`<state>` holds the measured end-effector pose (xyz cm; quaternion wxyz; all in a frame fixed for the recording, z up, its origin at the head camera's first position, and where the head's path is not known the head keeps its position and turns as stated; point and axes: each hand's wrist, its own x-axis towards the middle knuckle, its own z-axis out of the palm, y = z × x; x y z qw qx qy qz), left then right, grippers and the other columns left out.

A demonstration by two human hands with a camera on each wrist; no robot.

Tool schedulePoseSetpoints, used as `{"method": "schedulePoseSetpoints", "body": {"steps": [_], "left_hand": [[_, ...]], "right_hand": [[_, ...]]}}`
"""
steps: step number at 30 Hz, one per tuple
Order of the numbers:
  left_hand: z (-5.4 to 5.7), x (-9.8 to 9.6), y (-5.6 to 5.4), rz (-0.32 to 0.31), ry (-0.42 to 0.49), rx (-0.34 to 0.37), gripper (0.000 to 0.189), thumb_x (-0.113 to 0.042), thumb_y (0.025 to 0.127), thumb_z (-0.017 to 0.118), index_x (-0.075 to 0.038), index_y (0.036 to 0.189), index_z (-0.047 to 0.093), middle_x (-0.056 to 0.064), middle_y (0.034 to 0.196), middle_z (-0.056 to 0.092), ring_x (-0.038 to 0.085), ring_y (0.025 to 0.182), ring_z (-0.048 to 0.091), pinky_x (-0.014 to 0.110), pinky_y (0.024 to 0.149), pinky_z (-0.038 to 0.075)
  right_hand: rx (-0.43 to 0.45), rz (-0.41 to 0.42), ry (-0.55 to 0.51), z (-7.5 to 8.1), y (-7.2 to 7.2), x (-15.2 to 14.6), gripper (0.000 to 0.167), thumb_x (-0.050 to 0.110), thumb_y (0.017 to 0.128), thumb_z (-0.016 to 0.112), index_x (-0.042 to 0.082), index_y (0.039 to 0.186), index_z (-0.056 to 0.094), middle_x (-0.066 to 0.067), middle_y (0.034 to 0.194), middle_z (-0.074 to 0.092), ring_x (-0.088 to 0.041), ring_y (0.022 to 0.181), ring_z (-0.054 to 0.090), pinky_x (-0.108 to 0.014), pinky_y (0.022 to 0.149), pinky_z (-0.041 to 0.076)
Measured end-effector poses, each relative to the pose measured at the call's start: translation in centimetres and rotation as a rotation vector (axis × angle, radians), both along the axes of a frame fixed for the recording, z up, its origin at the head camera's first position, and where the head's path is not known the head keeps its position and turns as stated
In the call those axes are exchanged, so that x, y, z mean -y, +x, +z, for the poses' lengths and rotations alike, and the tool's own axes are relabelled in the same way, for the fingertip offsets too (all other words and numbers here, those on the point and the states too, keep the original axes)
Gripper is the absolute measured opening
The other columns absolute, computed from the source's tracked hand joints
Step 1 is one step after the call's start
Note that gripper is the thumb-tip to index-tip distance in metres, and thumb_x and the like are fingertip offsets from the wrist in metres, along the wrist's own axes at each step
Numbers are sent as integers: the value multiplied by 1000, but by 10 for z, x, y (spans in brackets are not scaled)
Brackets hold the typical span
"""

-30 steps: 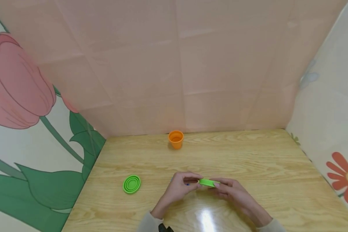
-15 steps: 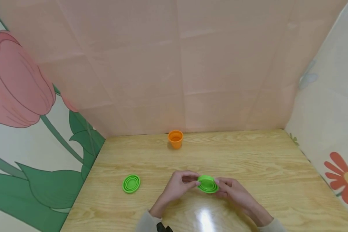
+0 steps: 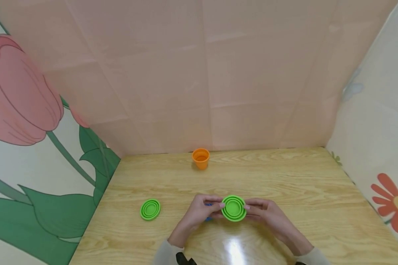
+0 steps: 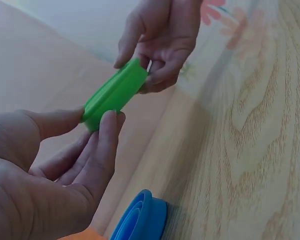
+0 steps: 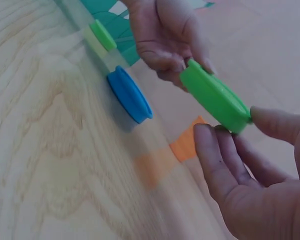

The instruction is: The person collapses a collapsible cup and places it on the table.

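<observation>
A green collapsible cup (image 3: 233,208), folded flat into rings, is held above the table between both hands. My left hand (image 3: 200,210) pinches its left edge, thumb on top and fingers beneath. On the opposite edge, my right hand (image 3: 268,217) pinches it the same way. The left wrist view shows the green cup (image 4: 115,95) side-on and tilted, a thin disc with a raised rim. Below the left hand a blue collapsible cup (image 5: 129,95), also flattened, sits on the table; in the head view the hand mostly hides it.
Another flattened green cup (image 3: 150,209) lies on the wooden table (image 3: 302,184) at the left. An orange cup (image 3: 201,159), opened to full height, stands upright near the back edge. A pinkish sheet (image 3: 199,73) hangs behind the table; flower-printed sheets (image 3: 384,154) flank it.
The held green cup has turned from edge-on to showing its ringed face to the head camera, and shifted slightly left. Both hands keep their pinch. Some blue now shows behind the left fingers.
</observation>
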<state>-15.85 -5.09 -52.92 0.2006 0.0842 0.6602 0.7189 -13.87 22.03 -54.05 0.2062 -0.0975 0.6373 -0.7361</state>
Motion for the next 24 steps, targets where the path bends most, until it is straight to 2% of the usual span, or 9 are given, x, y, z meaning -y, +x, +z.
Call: {"method": "schedulePoseSetpoints", "body": {"steps": [5,13,19,24], "left_hand": [[-1,0,-1,5,18,55,30,-7,96,75,7,122,73,22,109,79,17,83,78,40,84,68],[-4,3,-4,2,72,120,32,-3,99,70,11,127,68,26,117,76,21,93,79,37,86,67],[-8,11,-7,38,68,113,33,-2,99,68,13,129,66,27,119,75,20,95,78,34,84,68],[-9,22,-13,52,45,104,35,-5,100,69,11,132,66,24,122,75,20,99,78,35,88,67]], "right_hand": [[47,-56,-12,-1,-3,4,45,11,102,68,-18,135,56,-1,115,78,-14,106,76,-33,99,64],[78,-54,-42,-2,-8,7,48,8,102,66,-22,137,52,-3,113,78,-14,103,77,-32,96,65],[93,-19,-95,-2,-14,15,44,5,101,67,-19,136,57,-4,114,79,-17,105,77,-35,98,64],[108,-12,-108,-3,-22,25,40,4,101,67,-17,135,59,-4,113,79,-17,103,78,-35,97,64]]}}
